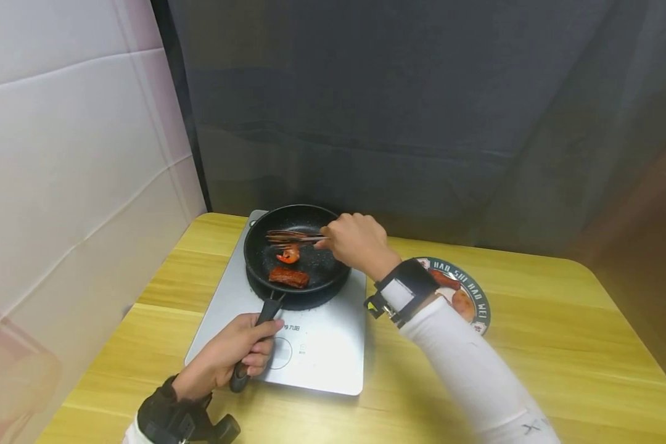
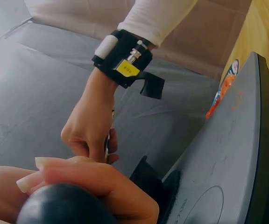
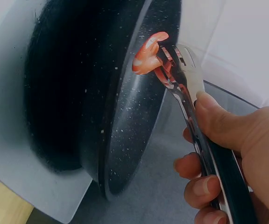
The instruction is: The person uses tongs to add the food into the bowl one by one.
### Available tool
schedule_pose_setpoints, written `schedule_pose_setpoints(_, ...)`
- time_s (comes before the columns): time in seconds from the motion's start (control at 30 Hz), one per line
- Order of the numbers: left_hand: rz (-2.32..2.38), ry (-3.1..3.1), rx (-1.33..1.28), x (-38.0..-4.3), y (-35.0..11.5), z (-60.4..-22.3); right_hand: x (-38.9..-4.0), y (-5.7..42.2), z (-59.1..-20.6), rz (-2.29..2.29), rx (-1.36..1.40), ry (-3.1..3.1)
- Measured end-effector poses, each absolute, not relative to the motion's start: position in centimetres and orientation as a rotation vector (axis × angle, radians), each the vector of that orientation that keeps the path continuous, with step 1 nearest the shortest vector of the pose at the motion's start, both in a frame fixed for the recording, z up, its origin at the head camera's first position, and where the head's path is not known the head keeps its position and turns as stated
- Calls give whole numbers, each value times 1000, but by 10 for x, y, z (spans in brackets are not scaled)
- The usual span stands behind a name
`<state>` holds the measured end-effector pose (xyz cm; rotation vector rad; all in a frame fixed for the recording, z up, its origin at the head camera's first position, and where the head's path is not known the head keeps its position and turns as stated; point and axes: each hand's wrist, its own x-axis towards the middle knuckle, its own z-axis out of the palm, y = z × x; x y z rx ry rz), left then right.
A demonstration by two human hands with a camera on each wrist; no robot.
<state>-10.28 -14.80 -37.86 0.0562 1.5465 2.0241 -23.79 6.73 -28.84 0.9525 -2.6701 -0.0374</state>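
My left hand (image 1: pixel 235 346) grips the black handle (image 1: pixel 269 310) of a frying pan (image 1: pixel 324 266). Over the pan, my right hand (image 1: pixel 359 242) holds metal tongs (image 1: pixel 312 238) with slotted, fork-like ends. An orange-red shrimp (image 1: pixel 290 254) is right at the tongs' tips; in the right wrist view the shrimp (image 3: pixel 146 57) touches or overlaps one tip, and I cannot tell whether it is pinched. Nearer the handle, a browned slab of meat (image 1: pixel 288 277) lies flat in the pan. The left wrist view shows mostly the left fingers (image 2: pixel 102 179) around the handle's end.
The pan sits on a silver induction cooker (image 1: pixel 333 361) on a wooden table (image 1: pixel 549 320). Right of it, partly behind the right forearm, stands a plate (image 1: pixel 481 302) with a lettered rim and reddish food. A dark curtain (image 1: pixel 394 123) hangs behind, a white one (image 1: pixel 78 142) at left.
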Motion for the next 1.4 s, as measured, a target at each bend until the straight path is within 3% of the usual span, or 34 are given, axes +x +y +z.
schedule_pose_setpoints(1.4, 2024, 1538, 87, -99, -149, -380, -235, 42, -302, -113, 896, -2735)
